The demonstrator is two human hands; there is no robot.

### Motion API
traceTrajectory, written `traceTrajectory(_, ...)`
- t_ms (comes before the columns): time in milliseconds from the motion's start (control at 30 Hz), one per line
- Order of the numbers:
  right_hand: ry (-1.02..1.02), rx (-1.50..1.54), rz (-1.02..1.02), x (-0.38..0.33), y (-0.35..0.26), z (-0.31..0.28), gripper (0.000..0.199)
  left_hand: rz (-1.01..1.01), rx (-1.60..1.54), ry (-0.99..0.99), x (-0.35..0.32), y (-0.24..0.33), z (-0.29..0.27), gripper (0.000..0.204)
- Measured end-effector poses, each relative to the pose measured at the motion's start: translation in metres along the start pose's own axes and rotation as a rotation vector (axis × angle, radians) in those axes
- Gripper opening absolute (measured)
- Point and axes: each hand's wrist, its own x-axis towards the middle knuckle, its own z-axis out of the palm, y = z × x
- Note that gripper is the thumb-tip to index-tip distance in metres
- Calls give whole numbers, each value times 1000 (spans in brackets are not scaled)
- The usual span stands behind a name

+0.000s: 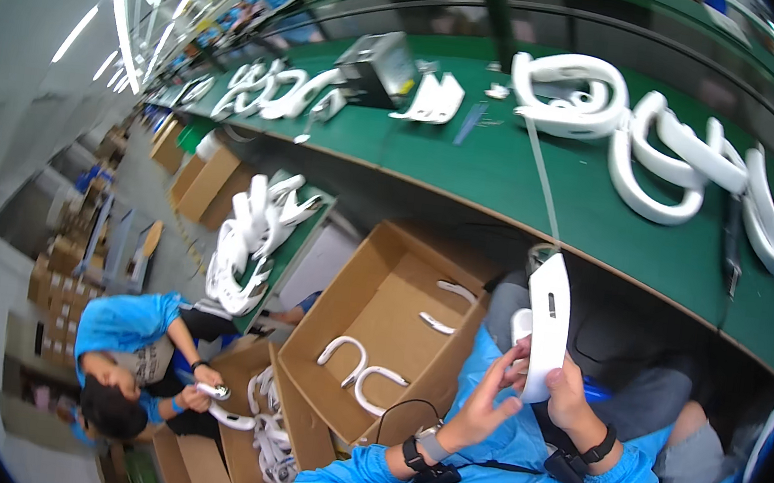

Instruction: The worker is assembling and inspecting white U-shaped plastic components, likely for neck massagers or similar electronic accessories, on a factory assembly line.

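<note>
Above my lap, upright and close to the bench's front edge, is a white curved plastic housing [547, 322] with a small dark slot in its face. My left hand [485, 407] grips its lower left side, the fingertips partly hidden behind it and the thumb apart. My right hand [571, 398] holds the lower right edge, with the thumb against it. The fingers behind the housing cannot be seen. A thin pale strip [542, 178] runs from the bench down to near the top of the housing.
Several white U-shaped housings [653, 210] lie on the green bench [471, 170], with a grey metal box [376, 67] farther left. An open carton [370, 306] with curved parts stands left of my lap. Beyond it a co-worker [132, 346] handles a white part beside another carton.
</note>
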Motion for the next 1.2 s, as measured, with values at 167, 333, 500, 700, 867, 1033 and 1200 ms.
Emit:
traceTrajectory(167, -181, -570, -23, 56, 11, 33, 50, -1, 232, 263, -19, -25, -38, 66)
traceTrajectory(333, -389, -709, -30, 105, 33, 51, 30, 24, -69, 473, -30, 0, -80, 45)
traceTrajectory(500, -224, -834, -152, 147, 31, 51, 20, 148, 103, 850, -28, 17, -179, 34)
traceTrajectory(700, -101, -890, -392, 216, -10, 46, 20, 276, 486, 1176, -26, 40, -347, 35)
traceTrajectory(867, -59, -1045, -486, 282, -18, 47, 17, 275, 856, 1344, -11, 113, -489, 50)
traceTrajectory(1033, 14, -992, -282, 317, -3, 45, 12, 356, 559, 1173, 0, 187, -605, 39)
traceTrajectory(1200, 65, -993, -218, 322, -3, 50, 11, 310, 625, 1196, 19, 185, -676, 41)
